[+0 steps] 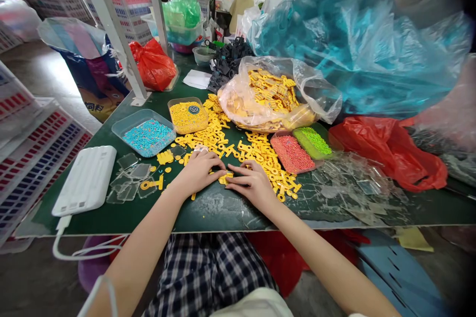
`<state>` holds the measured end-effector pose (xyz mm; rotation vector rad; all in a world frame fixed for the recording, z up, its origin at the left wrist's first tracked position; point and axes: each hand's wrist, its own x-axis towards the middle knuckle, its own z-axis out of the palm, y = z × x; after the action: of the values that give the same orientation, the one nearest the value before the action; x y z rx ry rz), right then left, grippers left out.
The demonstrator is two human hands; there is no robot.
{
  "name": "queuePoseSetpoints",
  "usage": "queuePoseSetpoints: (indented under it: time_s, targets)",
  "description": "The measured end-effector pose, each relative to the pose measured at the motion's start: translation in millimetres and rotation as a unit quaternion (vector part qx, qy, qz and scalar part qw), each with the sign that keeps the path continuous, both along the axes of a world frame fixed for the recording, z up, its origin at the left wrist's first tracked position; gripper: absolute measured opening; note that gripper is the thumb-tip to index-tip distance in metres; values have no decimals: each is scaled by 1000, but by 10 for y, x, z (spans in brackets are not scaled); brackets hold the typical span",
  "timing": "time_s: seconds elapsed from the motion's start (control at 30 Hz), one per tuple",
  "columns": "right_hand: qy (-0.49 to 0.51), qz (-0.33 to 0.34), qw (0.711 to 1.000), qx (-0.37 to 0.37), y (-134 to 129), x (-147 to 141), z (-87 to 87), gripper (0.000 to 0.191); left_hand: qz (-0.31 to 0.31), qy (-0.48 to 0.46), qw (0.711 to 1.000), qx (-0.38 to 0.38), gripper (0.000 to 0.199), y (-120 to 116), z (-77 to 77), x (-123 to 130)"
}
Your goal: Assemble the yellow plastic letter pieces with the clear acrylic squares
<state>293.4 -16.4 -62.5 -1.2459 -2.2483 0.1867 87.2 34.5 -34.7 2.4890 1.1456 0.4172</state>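
Note:
Low over the front of the green table (pixel 219 213), a small yellow plastic piece (pixel 225 178) sits between my two hands. My left hand (pixel 201 171) pinches its left side with thumb and fingertips. From the right, the thumb and fingers of my right hand (pixel 255 183) close on the same piece, partly covering it. Behind and beside my hands spreads a pile of loose yellow plastic parts (pixel 262 156), some with ring ends. Left of my left hand lie a flat yellow part (pixel 164 157) and a yellow ring-ended part (pixel 151 184).
Tubs of blue beads (pixel 148 136), yellow beads (pixel 188 116), red beads (pixel 293 153) and green beads (pixel 312 141) stand around the pile. Clear plastic pieces (pixel 353 188) lie at right. Behind are a bag of yellow parts (pixel 275 91) and black parts (pixel 230 59). A white power bank (pixel 87 178) lies left.

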Motion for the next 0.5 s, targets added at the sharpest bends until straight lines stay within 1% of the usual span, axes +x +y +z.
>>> queuePoseSetpoints:
  time_s: [0.1, 0.2, 0.3, 0.4, 0.5]
  targets:
    - [-17, 4, 1000, 3, -11, 15, 6, 16, -1, 2, 1000, -4, 23, -2, 11, 0]
    - [-5, 0, 1000, 24, -39, 21, 45, 14, 1, 10, 1000, -12, 23, -8, 33, 6]
    - [-3, -22, 999, 35, -73, 12, 116, 26, 1, 7, 1000, -12, 24, -8, 37, 10]
    - [-44, -38, 998, 34, -98, -15, 184, 38, 0, 2, 1000, -13, 25, -3, 22, 6]
    - [-89, -30, 995, 35, -115, -44, 220, 39, 0, -1, 1000, -11, 23, 0, 8, 1]
